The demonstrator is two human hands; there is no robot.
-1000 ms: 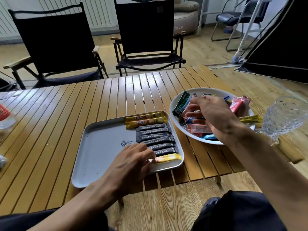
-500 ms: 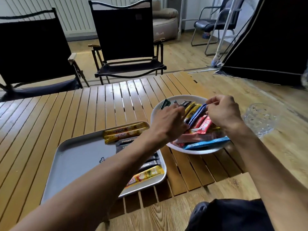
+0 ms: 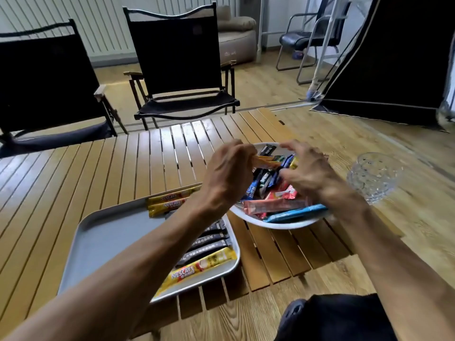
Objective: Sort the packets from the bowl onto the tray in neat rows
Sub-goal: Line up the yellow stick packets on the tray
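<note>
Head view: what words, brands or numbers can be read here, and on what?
"NESCAFE": yellow packet at the tray's near edge.
"NESCAFE": each of two gold packets at its far end.
Dark packets on the tray: print too small to read.
Packets in the bowl: print blurred, unreadable.

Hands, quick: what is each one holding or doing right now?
Left hand: holds an orange packet over the bowl.
Right hand: fingers curled among the packets in the bowl; blurred, cannot tell whether it holds one.

bowl (image 3: 278,225): loose packets (image 3: 275,205) heaped | tray (image 3: 110,237): sorted packets (image 3: 209,244) rowed (right side)
</note>
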